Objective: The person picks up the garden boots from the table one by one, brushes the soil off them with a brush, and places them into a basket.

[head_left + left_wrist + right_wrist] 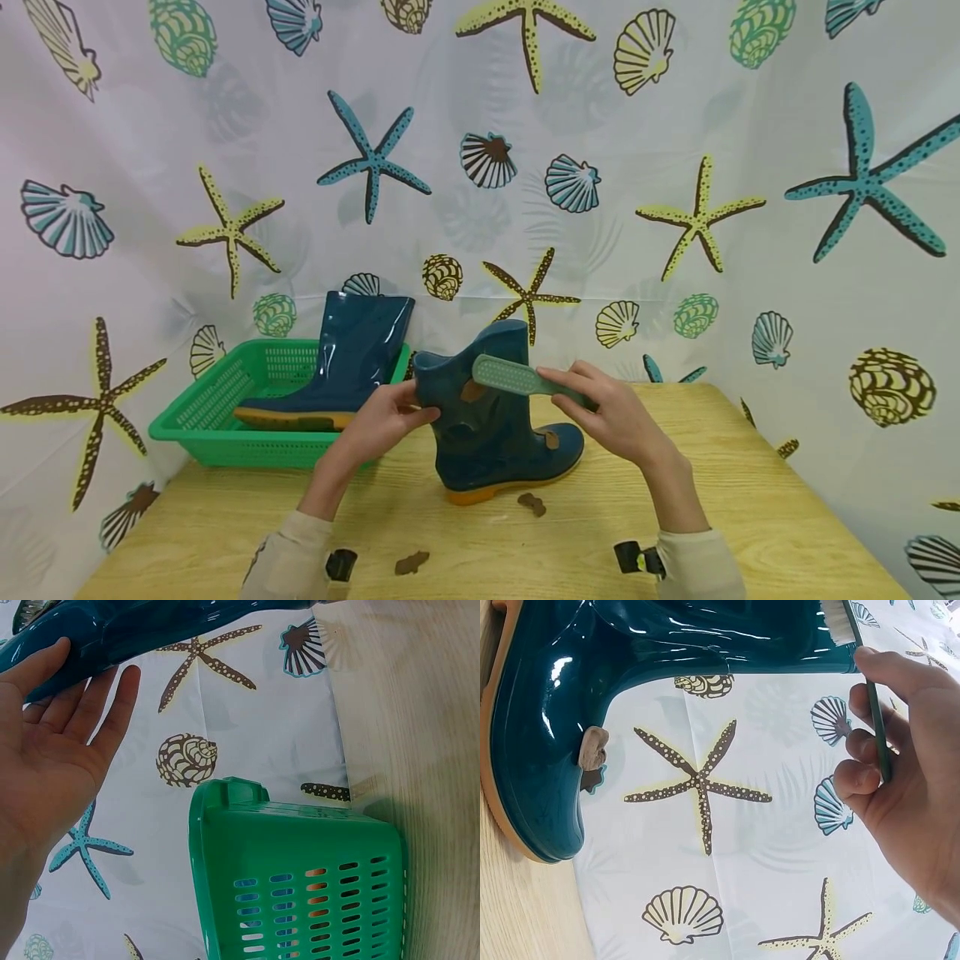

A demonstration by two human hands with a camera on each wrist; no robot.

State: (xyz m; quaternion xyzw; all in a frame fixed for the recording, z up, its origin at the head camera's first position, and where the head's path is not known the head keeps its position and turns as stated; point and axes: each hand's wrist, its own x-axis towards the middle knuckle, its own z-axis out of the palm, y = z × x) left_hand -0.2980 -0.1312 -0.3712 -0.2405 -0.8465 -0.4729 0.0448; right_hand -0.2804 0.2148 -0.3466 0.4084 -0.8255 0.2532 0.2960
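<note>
The boot (pixel 487 433) stands on the table (pixel 750 500), basket (pixel 217 451) at nine o'clock. Left hand (pixel 384 421) pinches its top; right hand (pixel 613 408) grips the brush (pixel 506 375). Brace firmly — short strokes should suit the brown patch (pixel 472 392), at the brush's eight o'clock.

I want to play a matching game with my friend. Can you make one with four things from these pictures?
Things:
1. brush
2. basket
3. left hand
4. backdrop

Clues:
A. white, with printed starfish
B. grips a boot
C. in the right hand
D. has the other boot in it

Pairs: 1-C, 2-D, 3-B, 4-A
</note>
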